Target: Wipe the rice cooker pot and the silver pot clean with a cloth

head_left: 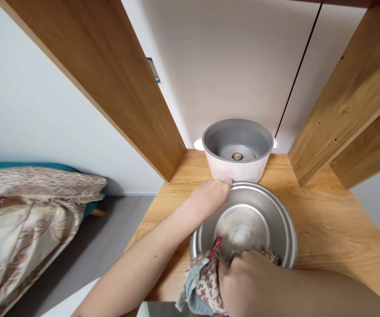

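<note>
A round silver metal pot or lid (242,220) lies on the wooden table, its shallow inside facing up. My left hand (214,193) is closed on its far-left rim. At the near side, my right hand (246,277) grips a patterned brown and grey-blue cloth (206,281) with a red tag, pressed against the metal. Right behind stands a white rice cooker (239,169), open at the top, with a grey inside and a round metal piece at its bottom.
The wooden table (338,233) extends to the right. Thick wooden posts (120,88) rise at left and right, with a pale wall behind. On the left, a bed or couch under a patterned cover (34,229) stands on a grey floor (114,237).
</note>
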The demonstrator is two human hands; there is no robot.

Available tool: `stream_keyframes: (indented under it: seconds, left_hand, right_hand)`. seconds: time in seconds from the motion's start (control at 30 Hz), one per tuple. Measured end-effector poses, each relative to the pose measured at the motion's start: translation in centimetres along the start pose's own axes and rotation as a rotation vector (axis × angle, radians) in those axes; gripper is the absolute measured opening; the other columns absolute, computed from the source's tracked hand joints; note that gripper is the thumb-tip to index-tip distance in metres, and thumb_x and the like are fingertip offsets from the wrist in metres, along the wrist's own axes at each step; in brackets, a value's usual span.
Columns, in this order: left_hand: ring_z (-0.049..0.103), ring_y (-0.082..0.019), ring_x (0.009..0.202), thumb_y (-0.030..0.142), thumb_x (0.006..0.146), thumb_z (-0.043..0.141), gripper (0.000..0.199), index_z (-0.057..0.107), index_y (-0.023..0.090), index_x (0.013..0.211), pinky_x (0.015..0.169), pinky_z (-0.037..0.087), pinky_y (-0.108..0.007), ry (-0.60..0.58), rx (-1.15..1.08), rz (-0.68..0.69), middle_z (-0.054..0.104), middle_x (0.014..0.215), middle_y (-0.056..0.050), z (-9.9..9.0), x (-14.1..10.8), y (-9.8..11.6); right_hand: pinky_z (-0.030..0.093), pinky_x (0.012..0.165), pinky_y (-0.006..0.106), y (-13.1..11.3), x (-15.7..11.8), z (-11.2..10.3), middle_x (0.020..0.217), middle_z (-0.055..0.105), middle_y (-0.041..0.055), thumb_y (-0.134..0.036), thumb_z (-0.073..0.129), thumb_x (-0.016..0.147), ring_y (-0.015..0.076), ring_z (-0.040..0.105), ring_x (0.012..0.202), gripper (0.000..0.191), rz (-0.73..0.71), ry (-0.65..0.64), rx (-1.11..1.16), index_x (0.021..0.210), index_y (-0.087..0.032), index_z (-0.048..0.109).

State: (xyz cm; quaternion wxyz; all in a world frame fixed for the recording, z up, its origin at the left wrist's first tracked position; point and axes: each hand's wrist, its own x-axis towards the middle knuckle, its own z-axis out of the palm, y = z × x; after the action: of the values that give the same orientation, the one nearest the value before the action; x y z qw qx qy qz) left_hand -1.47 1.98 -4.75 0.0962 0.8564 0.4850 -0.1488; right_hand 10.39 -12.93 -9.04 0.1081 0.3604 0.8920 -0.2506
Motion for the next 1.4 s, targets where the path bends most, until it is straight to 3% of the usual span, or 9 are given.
stream_keyframes:
  seconds: [0.23, 0.47, 0.73, 0.97, 1.23, 1.4]
  left_hand:
    - [0.087, -0.041, 0.133, 0.017, 0.114, 0.070, 0.031, 0.074, 0.013, 0.144, 0.110, 0.069, -0.047, -0.009, 0.014, 0.005, 0.089, 0.132, -0.025, 0.0, 0.0, 0.0]
    - [0.088, -0.042, 0.128, 0.016, 0.112, 0.072, 0.029, 0.075, 0.013, 0.140, 0.108, 0.068, -0.048, 0.005, -0.026, 0.014, 0.089, 0.131, -0.025, -0.1, 0.0, -0.1]
    - [0.087, -0.041, 0.131, 0.018, 0.113, 0.072, 0.030, 0.074, 0.012, 0.143, 0.108, 0.068, -0.047, -0.011, -0.005, 0.017, 0.089, 0.132, -0.026, -0.1, 0.0, -0.1]
    - [0.088, -0.040, 0.129, 0.018, 0.113, 0.070, 0.030, 0.074, 0.013, 0.142, 0.107, 0.067, -0.044, -0.006, 0.020, 0.026, 0.089, 0.130, -0.024, -0.1, 0.0, -0.1]
    - [0.088, -0.039, 0.126, 0.020, 0.111, 0.073, 0.027, 0.075, 0.017, 0.139, 0.105, 0.067, -0.045, 0.016, -0.012, 0.017, 0.089, 0.128, -0.022, 0.2, 0.2, -0.2]
    - [0.088, -0.039, 0.128, 0.024, 0.114, 0.072, 0.030, 0.073, 0.016, 0.143, 0.105, 0.067, -0.044, 0.006, 0.014, 0.020, 0.089, 0.130, -0.023, 0.1, 0.3, -0.2]
  right_hand:
    - [0.058, 0.064, 0.046, -0.1, 0.1, 0.5, 0.101, 0.089, 0.0172, -0.060, 0.078, 0.099, 0.0353, 0.084, 0.077, 0.055, 0.025, 0.044, -0.012, 0.122, -0.011, 0.079]
    - [0.058, 0.066, 0.044, 0.1, -0.2, -0.3, 0.111, 0.091, 0.0184, -0.054, 0.081, 0.099, 0.0351, 0.086, 0.084, 0.049, -0.032, 0.006, 0.005, 0.125, -0.011, 0.082]
    - [0.055, 0.065, 0.045, -0.3, -0.2, -0.5, 0.110, 0.091, 0.0157, -0.055, 0.082, 0.098, 0.0342, 0.086, 0.084, 0.050, 0.016, -0.013, -0.019, 0.125, -0.012, 0.081]
    - [0.055, 0.066, 0.041, 0.1, -0.6, -1.2, 0.118, 0.090, 0.0164, -0.053, 0.083, 0.103, 0.0314, 0.086, 0.087, 0.044, -0.069, -0.030, -0.032, 0.121, -0.013, 0.086]
    - [0.057, 0.066, 0.044, 0.1, -0.1, 0.0, 0.110, 0.092, 0.0161, -0.054, 0.087, 0.096, 0.0342, 0.086, 0.084, 0.046, -0.041, 0.045, -0.014, 0.116, -0.013, 0.083]
    - [0.056, 0.066, 0.042, 0.1, -0.3, -0.2, 0.110, 0.092, 0.0166, -0.056, 0.085, 0.099, 0.0336, 0.087, 0.085, 0.047, -0.021, 0.017, -0.001, 0.118, -0.013, 0.083]
